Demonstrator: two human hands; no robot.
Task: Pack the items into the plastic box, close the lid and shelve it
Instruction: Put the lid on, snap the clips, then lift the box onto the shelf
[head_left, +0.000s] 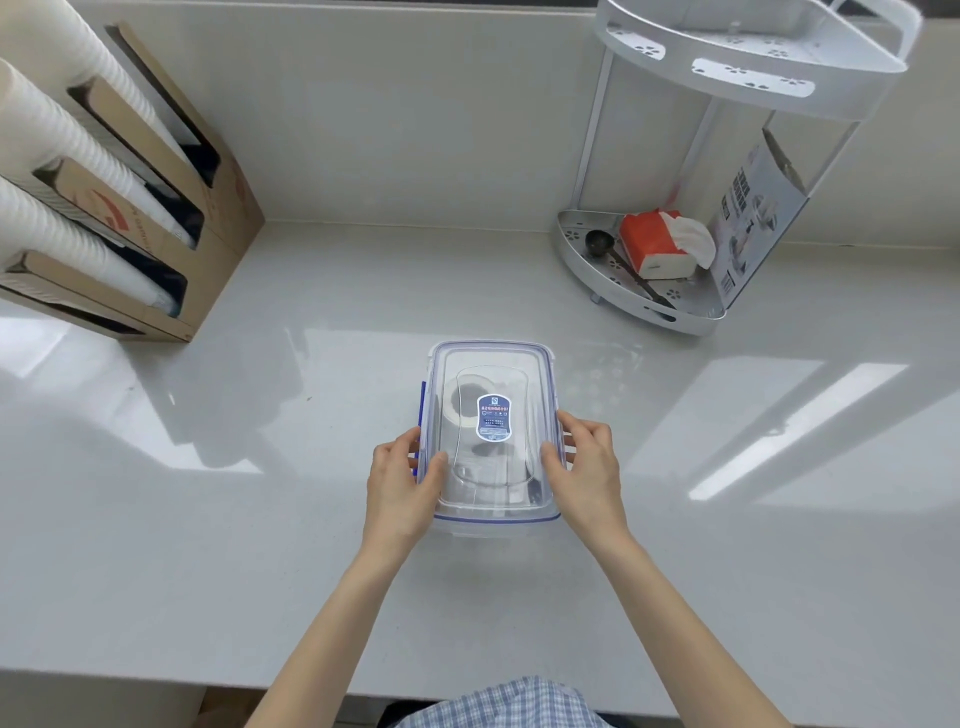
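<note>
A clear plastic box (491, 364) with a blue-trimmed lid and a blue label stands in the middle of the white counter. The lid lies on top of it. Through the lid I see a roll of tape (457, 405) and other dim shapes I cannot make out. My left hand (400, 480) grips the box's left side, thumb on the lid, fingers at the blue side clasp. My right hand (587, 467) holds the right side the same way.
A white two-tier corner shelf (639, 306) stands at the back right, holding an orange tissue pack (657, 244), a dark scoop (600, 241) and a printed carton (753, 218). A cardboard dispenser (171, 208) with stacks of white paper cups occupies the back left.
</note>
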